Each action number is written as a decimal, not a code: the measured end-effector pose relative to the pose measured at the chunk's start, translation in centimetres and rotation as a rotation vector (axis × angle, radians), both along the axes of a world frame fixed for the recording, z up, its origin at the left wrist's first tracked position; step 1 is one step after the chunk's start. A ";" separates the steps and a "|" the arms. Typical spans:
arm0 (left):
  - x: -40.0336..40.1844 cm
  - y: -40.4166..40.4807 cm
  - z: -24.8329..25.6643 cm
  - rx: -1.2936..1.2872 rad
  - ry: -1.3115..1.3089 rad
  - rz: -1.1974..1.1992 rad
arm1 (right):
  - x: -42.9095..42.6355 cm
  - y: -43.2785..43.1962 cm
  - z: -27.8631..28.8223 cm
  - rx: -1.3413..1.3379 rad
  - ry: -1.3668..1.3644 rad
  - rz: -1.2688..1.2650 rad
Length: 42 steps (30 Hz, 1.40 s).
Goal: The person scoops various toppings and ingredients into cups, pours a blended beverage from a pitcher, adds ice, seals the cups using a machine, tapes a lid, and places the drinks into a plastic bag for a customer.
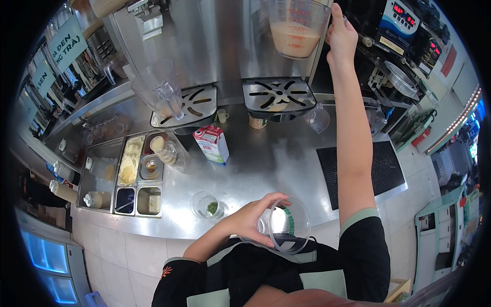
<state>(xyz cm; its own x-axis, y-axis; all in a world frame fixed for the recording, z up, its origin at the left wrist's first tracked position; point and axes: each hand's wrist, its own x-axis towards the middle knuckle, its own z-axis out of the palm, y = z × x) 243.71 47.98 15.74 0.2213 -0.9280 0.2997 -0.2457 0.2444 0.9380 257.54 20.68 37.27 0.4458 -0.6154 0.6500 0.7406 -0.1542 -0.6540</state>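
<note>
My right hand (342, 36) is raised at the top, closed around the handle of a clear measuring jug (295, 34) partly filled with a beige liquid. Low in front of my body, my left hand (257, 220) grips a clear plastic cup (289, 226) with green marking, tilted on its side. Left of that hand, another clear cup (205, 205) with green bits in it stands on the steel counter (253, 180). Farther back are a red and white carton (211, 145) and a clear blender jug (159, 92) on the left drip tray (197, 107).
A second drip tray (279, 96) juts out below the raised jug. A black rubber mat (368, 169) lies at the right. Steel food pans (131, 161) and white-capped bottles (98, 199) sit at the left, beside stacked small cups (163, 149). Sealing machines (401, 23) stand at upper right.
</note>
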 end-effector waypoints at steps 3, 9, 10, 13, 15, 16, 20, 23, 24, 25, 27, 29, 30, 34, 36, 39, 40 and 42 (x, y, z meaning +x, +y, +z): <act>-0.2 0.0 0.2 -0.018 -0.044 0.030 | 0.0 0.4 0.1 0.012 -0.041 0.019; -0.3 0.2 0.2 -0.033 -0.069 0.045 | 0.1 0.1 -0.2 0.018 -0.015 0.019; -0.3 0.2 0.2 -0.031 -0.067 0.047 | 0.1 0.2 -0.1 0.030 -0.006 -0.004; -0.5 0.3 0.1 -0.021 -0.040 0.027 | 0.0 0.5 0.1 0.040 -0.011 -0.022; -0.6 0.3 0.2 -0.065 -0.084 0.075 | 0.0 0.5 0.0 0.039 -0.019 -0.018; -0.6 0.4 0.1 -0.062 -0.081 0.078 | 0.0 0.5 0.0 0.037 -0.023 -0.010; -0.7 0.4 -0.1 -0.085 -0.071 0.089 | 0.0 0.1 -0.2 0.032 -0.017 0.024; -0.7 0.5 -0.1 -0.080 -0.067 0.080 | 0.0 0.6 0.0 0.046 -0.046 0.014; -0.7 0.5 -0.2 -0.077 -0.067 0.066 | 0.0 0.6 -0.1 0.047 -0.044 0.015; -0.7 0.5 -0.3 -0.077 -0.065 0.067 | 0.0 0.4 -0.1 0.030 -0.040 0.009; -0.8 0.5 -0.4 -0.101 -0.067 0.081 | 0.2 0.2 -0.2 0.017 -0.034 0.003; -0.8 0.5 -0.4 -0.106 -0.066 0.088 | 0.2 0.3 -0.1 0.024 -0.051 0.009; -0.8 0.5 -0.4 -0.113 -0.066 0.094 | 0.2 0.4 0.0 0.025 -0.050 0.010; -0.9 0.6 -0.5 -0.112 -0.063 0.100 | -0.2 0.6 0.0 0.028 -0.046 0.008; -0.9 0.5 -0.4 -0.113 -0.066 0.098 | -0.2 0.3 -0.1 0.022 -0.024 0.012; -0.8 0.5 -0.7 -0.155 -0.093 0.107 | -0.1 0.4 -0.1 0.013 -0.034 0.013; -0.7 0.5 -0.8 -0.152 -0.091 0.110 | 0.0 0.7 0.0 0.025 -0.049 0.009; -0.3 0.7 -1.0 -0.327 -0.109 0.240 | -0.1 0.7 -0.1 0.036 -0.063 0.004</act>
